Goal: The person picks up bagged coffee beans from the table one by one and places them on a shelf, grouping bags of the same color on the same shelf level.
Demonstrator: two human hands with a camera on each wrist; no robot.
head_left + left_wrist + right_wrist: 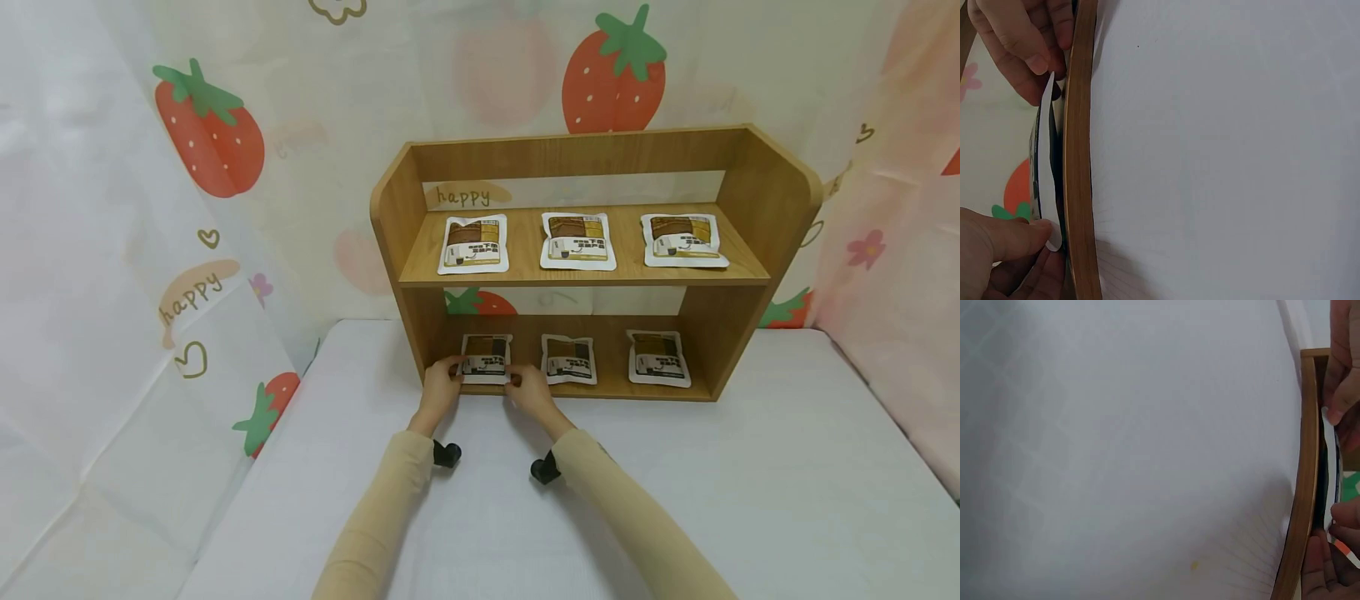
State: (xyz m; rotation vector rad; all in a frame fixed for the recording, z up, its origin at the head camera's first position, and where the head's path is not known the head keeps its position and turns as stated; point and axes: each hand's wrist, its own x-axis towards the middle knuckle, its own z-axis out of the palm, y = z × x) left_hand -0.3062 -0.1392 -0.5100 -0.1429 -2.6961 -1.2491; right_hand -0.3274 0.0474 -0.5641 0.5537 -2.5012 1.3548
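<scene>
A flat white-edged food pouch (486, 358) with a brown and gold print is at the left of the lower shelf. My left hand (441, 387) pinches its left edge between thumb and fingers. On the opposite edge, my right hand (531, 390) pinches the pouch the same way. In the left wrist view the pouch (1047, 169) appears edge-on, its near side slightly raised above the wooden shelf board (1079, 156). Fingers of both hands also show around the pouch (1330, 469) in the right wrist view.
Two similar pouches, a middle one (568, 360) and a right one (658, 358), share the lower shelf. Three more lie on the upper shelf (525, 250). The wooden rack's side panels (776, 208) enclose both levels. A white-covered table (810, 467) lies in front.
</scene>
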